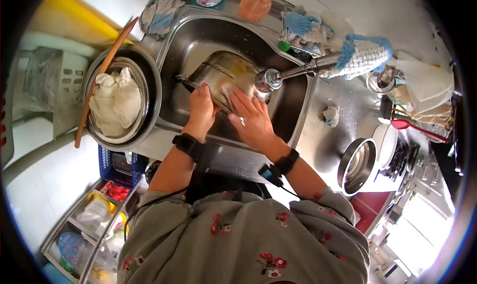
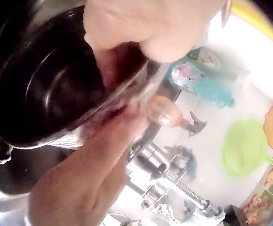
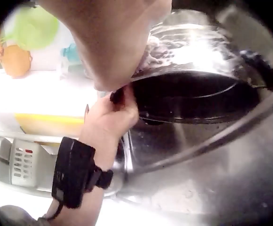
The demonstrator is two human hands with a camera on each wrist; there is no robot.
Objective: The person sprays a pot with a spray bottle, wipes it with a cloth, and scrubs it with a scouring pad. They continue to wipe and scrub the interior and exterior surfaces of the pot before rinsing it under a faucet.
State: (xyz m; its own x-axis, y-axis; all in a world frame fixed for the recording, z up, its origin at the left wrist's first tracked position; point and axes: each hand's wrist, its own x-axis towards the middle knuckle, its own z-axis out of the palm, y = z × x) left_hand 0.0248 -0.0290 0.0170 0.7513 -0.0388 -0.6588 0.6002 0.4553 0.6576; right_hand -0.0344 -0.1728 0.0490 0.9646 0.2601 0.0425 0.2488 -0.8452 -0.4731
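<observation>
A metal pot (image 1: 221, 67) lies tilted on its side in the sink (image 1: 174, 45), its dark inside (image 2: 47, 84) facing the left wrist camera. My left hand (image 1: 201, 107) grips the pot's rim, with the thumb on the outer wall; in the right wrist view the left hand (image 3: 113, 115) holds that edge. Against the pot's outer side my right hand (image 1: 252, 119) lies with fingers extended, something pale and soapy beneath it. Suds (image 3: 160, 56) streak the wall. What exactly is under the right palm is hidden.
The faucet (image 1: 268, 80) reaches over the sink beside the pot. To the left stands a metal basin (image 1: 156, 90) with white cloth (image 1: 115, 102) and a wooden stick (image 1: 104, 67) across it. An orange spray bottle (image 1: 255, 5) is behind; a steel bowl (image 1: 357, 165) sits at right.
</observation>
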